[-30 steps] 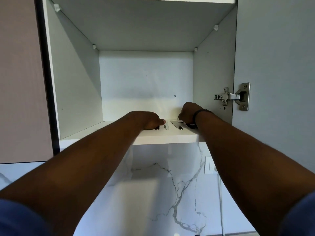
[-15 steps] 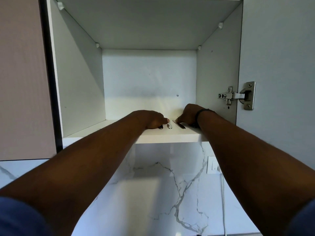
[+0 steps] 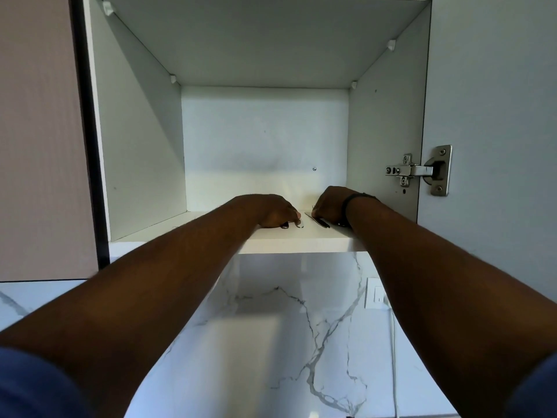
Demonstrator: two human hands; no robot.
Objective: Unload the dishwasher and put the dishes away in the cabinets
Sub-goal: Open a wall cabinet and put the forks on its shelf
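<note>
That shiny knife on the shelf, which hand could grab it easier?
Probably the right hand. Its curled fingers sit right at the knife, at the end nearer the back of the cabinet shelf. The left hand rests over other cutlery further left, so it would have to reach across.

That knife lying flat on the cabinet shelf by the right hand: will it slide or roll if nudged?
The knife looks thin, flat and metallic, so it probably won't roll. On the smooth white shelf it would likely slide easily. Lying flush, it may be awkward to pinch up; the right hand hides its far end.
</note>
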